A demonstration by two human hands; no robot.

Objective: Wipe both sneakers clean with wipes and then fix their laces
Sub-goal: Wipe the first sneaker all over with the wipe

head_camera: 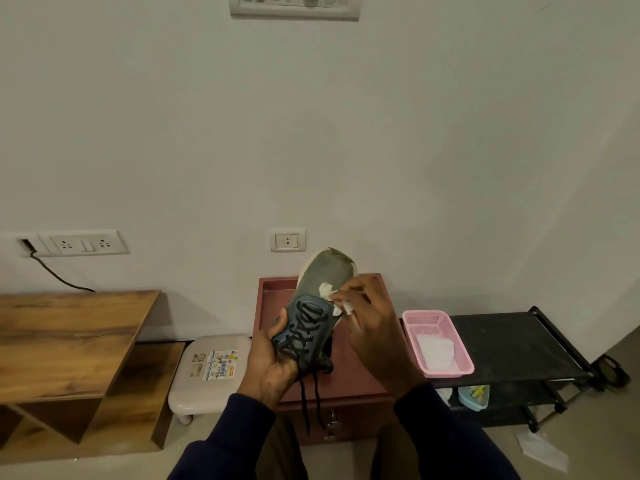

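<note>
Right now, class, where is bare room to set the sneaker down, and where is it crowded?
Bare: the black rack top right of the pink basket, and the wooden desk at left. Crowded: the basket, holding wipes.

**A:** What colour is the sneaker [320, 275] in the left hand [273, 355]?

**B:** Grey over the toe and dark blue around the eyelets. It has black laces [304, 323] and an off-white sole edge.

**A:** And the wipe [327, 291] at the right hand [370, 327]?

**B:** White. Both sleeves [225, 438] are navy.

**A:** To the right of the right hand?

**B:** A pink basket [464, 358] with a fine lattice pattern holds a white stack of wipes [434, 351]. The rack [512, 341] is black.

**A:** Below the hands?

**B:** A reddish-brown desk [363, 386]. Left of the left hand, a cream stool [207, 393] bears a sticker [214, 365] patched in blue, yellow and white. Further left, the shelf unit [69, 341] shows brown wood grain.
</note>
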